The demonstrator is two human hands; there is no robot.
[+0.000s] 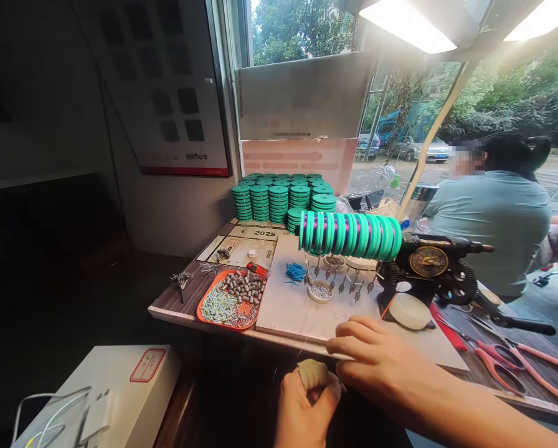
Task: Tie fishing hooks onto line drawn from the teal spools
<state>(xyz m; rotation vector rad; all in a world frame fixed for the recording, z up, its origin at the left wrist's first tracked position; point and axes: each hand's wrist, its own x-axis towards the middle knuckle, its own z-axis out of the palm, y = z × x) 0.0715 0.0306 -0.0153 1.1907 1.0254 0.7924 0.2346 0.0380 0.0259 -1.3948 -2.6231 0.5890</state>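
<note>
My left hand (304, 404) is low at the front, below the table edge, its fingers closed in a pinch. A tan covering (312, 373) wraps one of its fingers. What it pinches is too small to name, though a thin line seems to rise near it. My right hand (377, 358) reaches in from the right, its fingers bent near the board's front edge and close to the left hand; what it holds, if anything, is hidden. Above the board (279, 311), green spools (349, 233) sit in a row on a black hand-cranked winder (428, 261).
An orange tray (207, 317) holds metal weights and small tubes. Blue pieces (296, 272) and a round dish of beads (320, 291) lie on the board. Scissors (498, 367) rest at right. Green spools stand stacked (279, 202) behind. A person (489, 218) sits at right.
</note>
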